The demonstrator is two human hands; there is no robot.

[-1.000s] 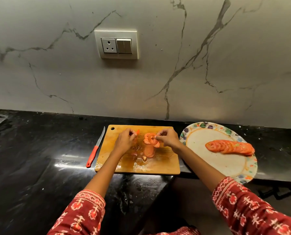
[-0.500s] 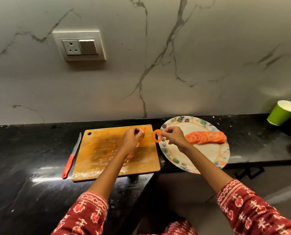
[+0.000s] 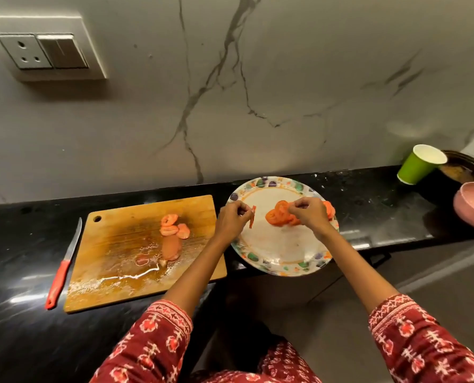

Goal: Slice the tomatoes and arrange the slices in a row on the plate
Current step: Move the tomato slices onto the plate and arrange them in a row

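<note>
Both hands pinch slices over the plate [image 3: 282, 261], the left hand [image 3: 230, 217] dangling a thin slice [image 3: 252, 217], the right hand [image 3: 309, 212] setting one on the row [image 3: 278, 217] beneath, where slippery juice could let either drop crooked.

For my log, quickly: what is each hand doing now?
Left hand: pinches a thin tomato slice.
Right hand: pinches a slice at the row of slices.

This is a home kitchen. A black stone counter [image 3: 368, 205] runs below a marble-veined wall with a socket plate [image 3: 44, 49]; on the counter lie a wet wooden chopping board [image 3: 125, 250] and a red-handled knife [image 3: 63, 268] just beside it.
</note>
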